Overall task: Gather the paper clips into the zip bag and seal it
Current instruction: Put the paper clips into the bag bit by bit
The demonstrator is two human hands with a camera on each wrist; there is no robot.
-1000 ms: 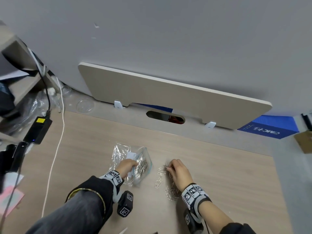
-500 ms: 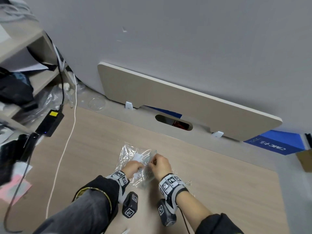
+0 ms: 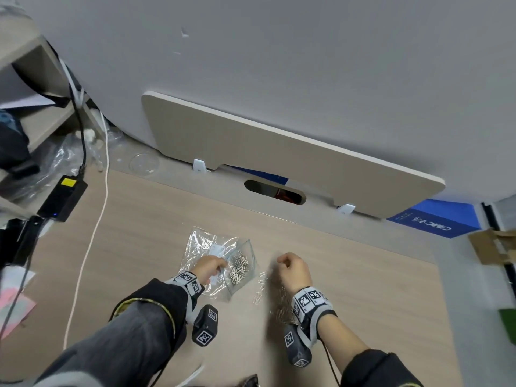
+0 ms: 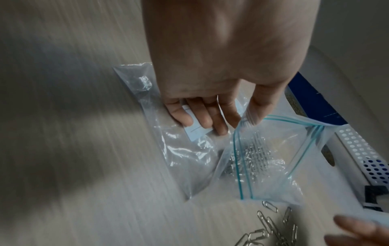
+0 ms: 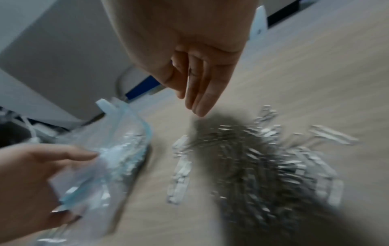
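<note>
The clear zip bag (image 3: pixel 242 268) with a teal zip strip (image 4: pixel 239 166) lies on the wooden desk (image 3: pixel 139 247), mouth held open, with several silver paper clips (image 4: pixel 254 154) inside. My left hand (image 3: pixel 209 268) pinches the bag's rim between thumb and finger (image 4: pixel 250 114), while its other fingers (image 4: pixel 202 119) press on a white label. A loose pile of paper clips (image 3: pixel 279 305) lies to the right of the bag, seen blurred in the right wrist view (image 5: pixel 252 158). My right hand (image 3: pixel 287 263) hovers over that pile, fingers (image 5: pixel 200 96) fairly straight and together, with nothing visible in them.
A crinkled clear wrapper (image 3: pixel 202 241) lies under the zip bag. At the left are a black power adapter (image 3: pixel 62 196), a white cable (image 3: pixel 95 233) and a cluttered shelf (image 3: pixel 33 127). A beige board (image 3: pixel 279 160) stands along the desk's back edge.
My right hand went from the clip pile to the bag's mouth, then back right over the pile. The left hand has kept hold of the bag.
</note>
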